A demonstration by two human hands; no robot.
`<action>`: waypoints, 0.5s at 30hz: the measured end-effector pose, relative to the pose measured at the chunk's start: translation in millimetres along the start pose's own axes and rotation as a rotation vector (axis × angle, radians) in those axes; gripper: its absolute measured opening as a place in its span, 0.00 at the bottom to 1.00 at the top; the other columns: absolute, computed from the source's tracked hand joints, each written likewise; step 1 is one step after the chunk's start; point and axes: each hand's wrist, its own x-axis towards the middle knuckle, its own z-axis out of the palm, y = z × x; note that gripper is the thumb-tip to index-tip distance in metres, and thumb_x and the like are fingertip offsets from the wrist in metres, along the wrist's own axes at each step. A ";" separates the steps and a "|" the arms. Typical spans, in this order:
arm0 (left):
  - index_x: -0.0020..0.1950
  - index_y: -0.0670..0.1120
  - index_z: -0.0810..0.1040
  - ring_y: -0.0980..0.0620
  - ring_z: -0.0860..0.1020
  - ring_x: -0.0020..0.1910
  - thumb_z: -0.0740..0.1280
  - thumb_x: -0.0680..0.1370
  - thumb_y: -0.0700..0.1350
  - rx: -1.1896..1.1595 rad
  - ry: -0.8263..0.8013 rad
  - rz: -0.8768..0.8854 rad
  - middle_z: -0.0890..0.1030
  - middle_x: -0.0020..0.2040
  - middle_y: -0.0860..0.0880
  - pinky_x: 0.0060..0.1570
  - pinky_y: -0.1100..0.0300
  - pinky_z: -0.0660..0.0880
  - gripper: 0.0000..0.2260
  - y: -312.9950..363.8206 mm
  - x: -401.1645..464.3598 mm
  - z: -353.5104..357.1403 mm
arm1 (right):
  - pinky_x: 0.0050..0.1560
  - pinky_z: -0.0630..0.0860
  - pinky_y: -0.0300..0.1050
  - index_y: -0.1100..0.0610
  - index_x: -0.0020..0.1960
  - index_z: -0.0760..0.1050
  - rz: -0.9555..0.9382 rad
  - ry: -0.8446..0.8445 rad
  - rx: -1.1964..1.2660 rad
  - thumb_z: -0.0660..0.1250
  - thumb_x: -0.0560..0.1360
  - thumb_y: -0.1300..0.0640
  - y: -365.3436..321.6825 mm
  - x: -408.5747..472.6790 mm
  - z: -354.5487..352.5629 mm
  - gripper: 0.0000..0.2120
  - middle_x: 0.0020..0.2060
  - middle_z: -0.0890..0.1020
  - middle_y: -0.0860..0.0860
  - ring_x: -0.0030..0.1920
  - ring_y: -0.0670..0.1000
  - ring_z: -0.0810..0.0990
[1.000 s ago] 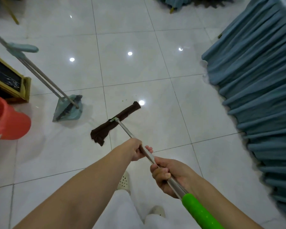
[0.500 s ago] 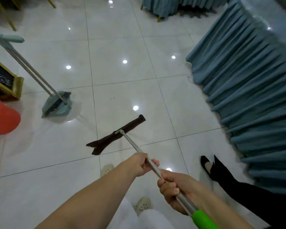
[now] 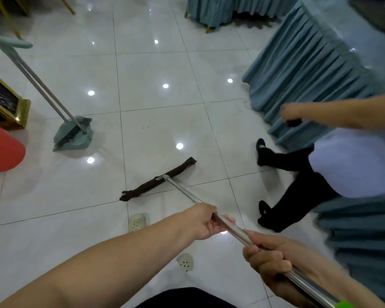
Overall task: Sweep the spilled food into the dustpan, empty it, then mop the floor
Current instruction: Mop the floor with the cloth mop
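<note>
Both hands are gripping the mop's steel handle, left hand ahead of right hand, while the brown mop head is lying flat on the tiled floor.

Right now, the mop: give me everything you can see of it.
The mop has a flat, narrow head wrapped in dark brown cloth, lying on the white tiled floor across a grout line. A pale green joint links it to a shiny metal pole with a green grip at its near end. The left hand grips the pole ahead of the right hand.

Bare forearms, no sleeves visible; cream perforated clogs; possibly dark trousers.
</note>
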 end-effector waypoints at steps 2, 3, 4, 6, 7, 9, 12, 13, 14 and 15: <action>0.49 0.32 0.69 0.41 0.82 0.26 0.53 0.83 0.41 0.009 -0.015 -0.032 0.78 0.43 0.35 0.24 0.51 0.79 0.12 -8.2 3.0 4.4 | 0.11 0.60 0.33 0.64 0.35 0.68 -0.004 0.006 -0.005 0.65 0.71 0.58 1.5 -5.1 -6.9 0.11 0.19 0.64 0.53 0.13 0.48 0.61; 0.49 0.32 0.69 0.41 0.82 0.27 0.53 0.83 0.41 0.015 -0.016 -0.043 0.78 0.44 0.35 0.23 0.51 0.79 0.12 -11.7 6.0 5.7 | 0.11 0.60 0.33 0.64 0.36 0.68 -0.001 0.006 -0.007 0.65 0.72 0.58 1.9 -5.2 -10.2 0.11 0.20 0.64 0.53 0.13 0.48 0.62; 0.50 0.33 0.69 0.40 0.82 0.27 0.53 0.83 0.41 0.020 -0.015 -0.047 0.78 0.44 0.35 0.22 0.51 0.78 0.12 -13.8 9.7 6.1 | 0.11 0.61 0.34 0.63 0.38 0.68 0.002 0.002 -0.011 0.64 0.74 0.58 1.8 -3.3 -13.5 0.11 0.20 0.65 0.54 0.13 0.48 0.62; 0.53 0.33 0.69 0.40 0.82 0.27 0.54 0.83 0.41 0.019 0.005 -0.035 0.78 0.45 0.35 0.21 0.53 0.77 0.11 -14.3 17.9 5.5 | 0.11 0.62 0.33 0.63 0.43 0.69 -0.006 -0.013 -0.038 0.63 0.74 0.60 -1.0 6.1 -15.4 0.06 0.23 0.66 0.54 0.14 0.47 0.63; 0.55 0.32 0.69 0.40 0.82 0.27 0.54 0.83 0.41 0.017 0.027 -0.020 0.78 0.46 0.35 0.20 0.54 0.77 0.11 -12.4 22.5 4.0 | 0.12 0.63 0.32 0.63 0.43 0.69 -0.011 -0.020 -0.057 0.64 0.72 0.62 -3.7 13.1 -14.2 0.04 0.24 0.66 0.54 0.14 0.47 0.63; 0.55 0.33 0.68 0.41 0.81 0.25 0.54 0.83 0.41 0.007 0.081 0.019 0.78 0.46 0.34 0.19 0.56 0.76 0.11 -5.8 31.7 -0.1 | 0.15 0.62 0.29 0.62 0.42 0.70 -0.005 -0.036 -0.091 0.64 0.69 0.64 -10.9 29.0 -7.9 0.04 0.24 0.65 0.52 0.14 0.45 0.63; 0.46 0.34 0.68 0.43 0.79 0.20 0.55 0.83 0.40 -0.015 0.159 0.077 0.79 0.37 0.34 0.17 0.57 0.74 0.11 8.7 41.7 -8.9 | 0.13 0.63 0.29 0.56 0.49 0.72 -0.010 -0.027 -0.063 0.61 0.76 0.66 -21.5 54.7 4.6 0.06 0.27 0.65 0.51 0.14 0.45 0.64; 0.44 0.34 0.67 0.44 0.78 0.19 0.55 0.83 0.40 -0.023 0.168 0.090 0.79 0.32 0.35 0.16 0.58 0.74 0.12 13.4 43.8 -11.1 | 0.13 0.63 0.30 0.53 0.51 0.72 -0.010 -0.029 -0.050 0.59 0.78 0.65 -24.6 62.1 7.8 0.08 0.26 0.66 0.52 0.14 0.45 0.64; 0.42 0.34 0.67 0.44 0.77 0.17 0.55 0.83 0.40 -0.030 0.171 0.099 0.78 0.27 0.36 0.16 0.59 0.73 0.12 18.2 45.7 -12.4 | 0.12 0.63 0.31 0.52 0.53 0.71 -0.010 -0.037 -0.038 0.59 0.79 0.64 -27.8 68.8 9.7 0.09 0.24 0.67 0.52 0.14 0.45 0.64; 0.41 0.34 0.67 0.45 0.76 0.16 0.55 0.83 0.39 -0.033 0.178 0.108 0.77 0.22 0.37 0.16 0.59 0.73 0.13 22.5 46.8 -12.8 | 0.12 0.63 0.31 0.51 0.53 0.71 -0.007 -0.048 -0.029 0.58 0.80 0.64 -30.9 73.8 11.9 0.09 0.23 0.67 0.53 0.14 0.45 0.65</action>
